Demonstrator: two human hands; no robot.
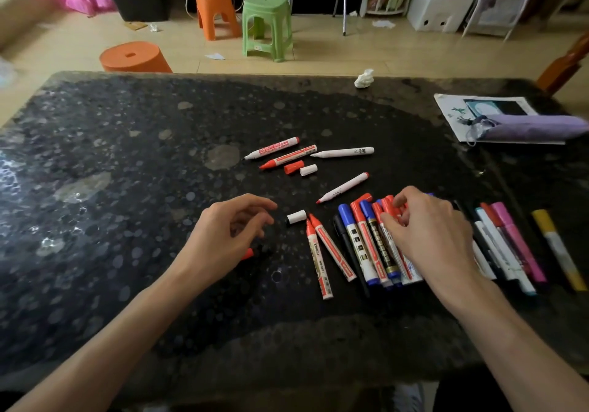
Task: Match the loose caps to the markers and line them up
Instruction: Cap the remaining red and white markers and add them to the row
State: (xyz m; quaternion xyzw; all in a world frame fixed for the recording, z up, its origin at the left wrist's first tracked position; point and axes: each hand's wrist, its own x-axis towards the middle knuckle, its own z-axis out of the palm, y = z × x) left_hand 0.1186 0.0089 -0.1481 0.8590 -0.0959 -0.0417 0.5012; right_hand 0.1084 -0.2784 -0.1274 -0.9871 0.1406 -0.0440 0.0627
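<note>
While R hand [427,230] pinched a red-capped marker [389,205], right of frame centre, L hand [229,233] hung loosely curled, empty, beside white cap [296,217]; caps likely light, slick, rigid: pinch by sides.

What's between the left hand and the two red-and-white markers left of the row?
Head view: one loose white cap with a black end, clear of the left hand, close to the two red-and-white markers.
</note>
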